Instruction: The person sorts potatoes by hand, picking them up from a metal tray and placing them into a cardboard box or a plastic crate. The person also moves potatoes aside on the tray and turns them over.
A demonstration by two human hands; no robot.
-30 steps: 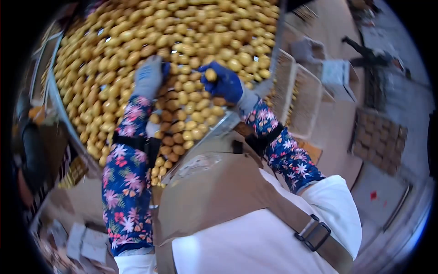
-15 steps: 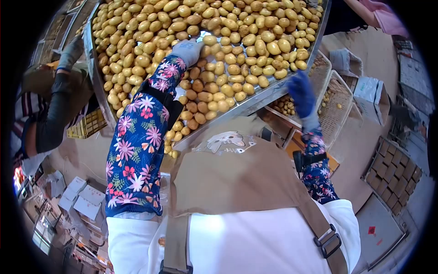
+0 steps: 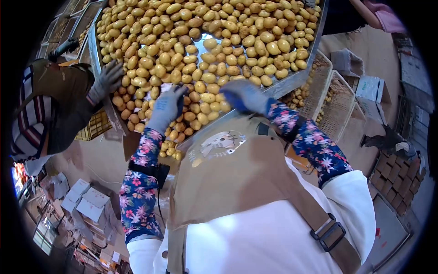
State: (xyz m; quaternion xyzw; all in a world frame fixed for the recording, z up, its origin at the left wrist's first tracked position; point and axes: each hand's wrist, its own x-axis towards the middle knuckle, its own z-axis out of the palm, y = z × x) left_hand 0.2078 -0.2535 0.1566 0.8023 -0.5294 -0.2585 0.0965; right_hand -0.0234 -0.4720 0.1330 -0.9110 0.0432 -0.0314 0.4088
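Observation:
A sloping metal-edged table is covered with small yellow potatoes. My left hand, in a grey glove with dark blue fingertips, is low over the potatoes at the table's left front. Its fingers curl down among them; what they close on is hidden. A pale scrap shows just beyond those fingers. My right hand, in a blue and grey glove, is over the front rim beside the potatoes, its fingers smeared by motion. Bare shiny metal shows through a gap among the potatoes farther back.
At the left side a co-worker's gloved hand reaches to the table edge. A yellow crate stands below it. On the right are plastic crates with some potatoes and a white carton. Another person's arm appears top right.
My left hand has drawn back toward the front left of the table. My right hand has swung in from the crates to the front rim. The co-worker's hand has come down along the left edge.

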